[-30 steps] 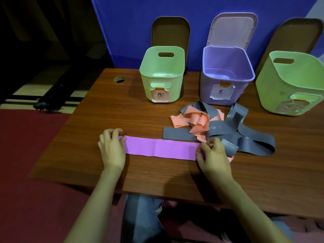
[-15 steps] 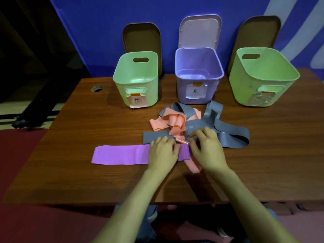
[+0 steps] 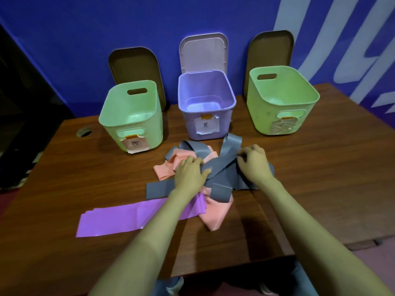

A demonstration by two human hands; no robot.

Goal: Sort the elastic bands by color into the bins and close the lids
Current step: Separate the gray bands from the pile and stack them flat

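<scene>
1. A brown wood-grain table (image 3: 85, 189) is seen, with a round cable hole (image 3: 84, 132) cut near its far left corner.
2. Three open bins are set in a row along the far side: the left green bin (image 3: 132, 116), the purple bin (image 3: 206, 103) and the right green bin (image 3: 282, 99).
3. A purple band (image 3: 119, 218) is laid flat towards the near edge, its right end meeting a tangle of grey bands (image 3: 222, 180) and pink bands (image 3: 164, 169) at the middle.

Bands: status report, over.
Left hand on grey bands, grip unclear; right hand pinching one. Grey tangled with peach bands; purple band flat, near side. Bins look empty, lids up.
</scene>
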